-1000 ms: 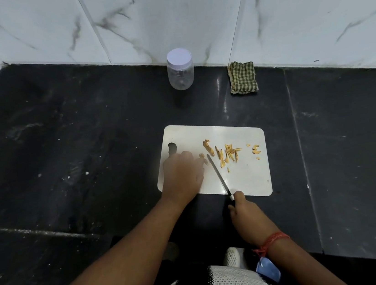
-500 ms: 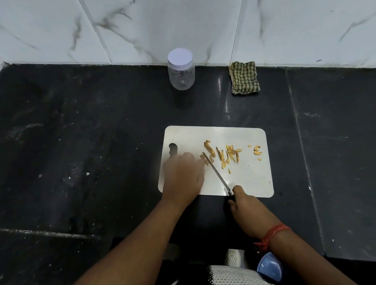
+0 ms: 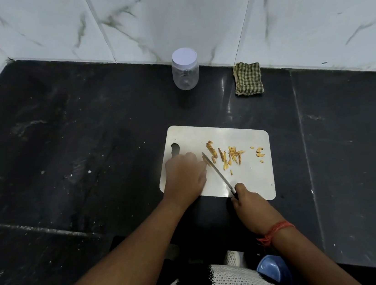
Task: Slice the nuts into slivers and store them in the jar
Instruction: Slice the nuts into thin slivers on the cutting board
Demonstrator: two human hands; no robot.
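Note:
A white cutting board (image 3: 246,177) lies on the black counter. Several yellow nut slivers (image 3: 228,156) are scattered across its middle, and a few pieces (image 3: 259,153) lie near its right edge. My left hand (image 3: 185,175) rests on the board's left part, fingertips pinning a nut piece (image 3: 206,161) against the blade. My right hand (image 3: 250,203) grips the dark handle of a thin knife (image 3: 217,174), whose blade angles up-left to that piece. A clear jar (image 3: 185,72) with a white lid on stands at the back by the wall.
A folded green checked cloth (image 3: 248,79) lies against the marble wall, right of the jar. The black counter (image 3: 76,157) stretches wide to the left and right of the board. A blue object (image 3: 274,272) shows below my right wrist.
The knife blade has shifted left, closer to my left fingertips, and my right hand has moved slightly forward onto the board's near edge. My left hand stays put.

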